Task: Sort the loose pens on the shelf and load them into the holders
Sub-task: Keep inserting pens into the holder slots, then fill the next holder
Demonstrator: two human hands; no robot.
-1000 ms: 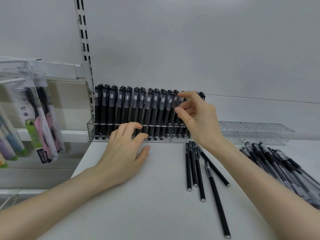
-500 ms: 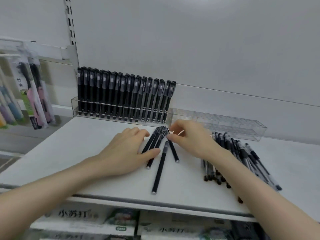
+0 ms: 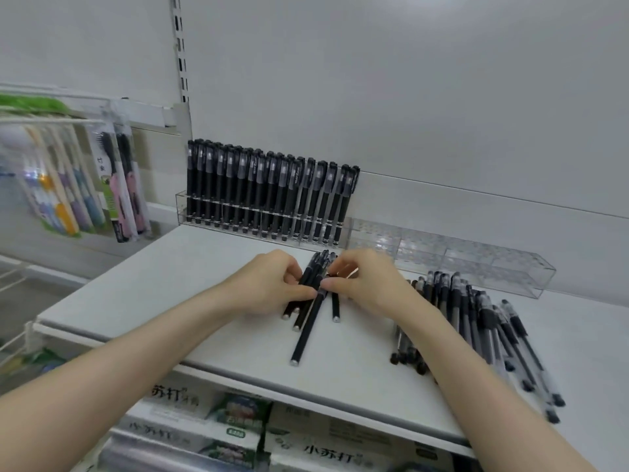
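On the shelf (image 3: 163,284), near the full holder (image 3: 182,207), the left hand (image 3: 272,286) and the right hand (image 3: 364,284) pinch a bunch of black pens (image 3: 306,332) with curled fingers. A pile of pens (image 3: 459,311) lies at the right.

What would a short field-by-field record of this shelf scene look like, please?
Left hand: grips the black pen bunch
Right hand: pinches the same bunch
Filled holder: back left, pens standing upright
Clear holder: back right, no pens seen inside
Loose pile: lies on the shelf, right of the hands
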